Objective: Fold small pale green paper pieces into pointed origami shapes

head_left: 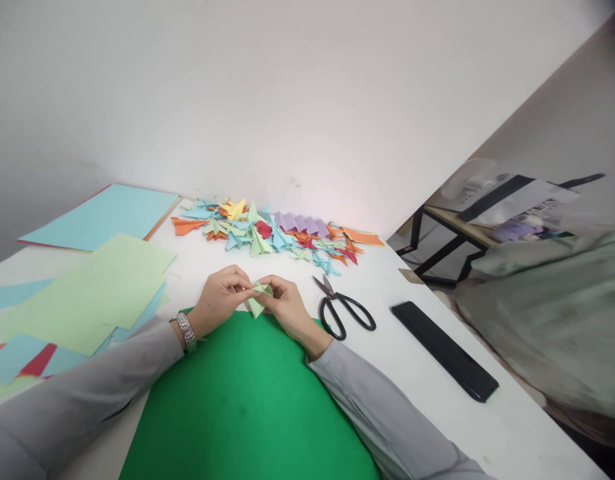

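A small piece of folded light green paper (256,307) is held between both hands, above the far edge of a green sheet (247,400). My left hand (222,299) pinches it from the left with thumb and forefinger. From the other side, my right hand (287,305) grips it, its fingers partly hiding the folds. One pointed end of the paper hangs down between the hands. Black-handled scissors (341,308) lie to the right of my right hand, blades slightly apart and pointing away.
Many folded paper pieces (260,237) in several colours are heaped near the wall. Loose light green sheets (97,293) overlap blue and red ones at left, before a stack of sheets (107,213). A long black case (445,350) lies right. Beyond the table's edge sits a person's light green garment (552,313).
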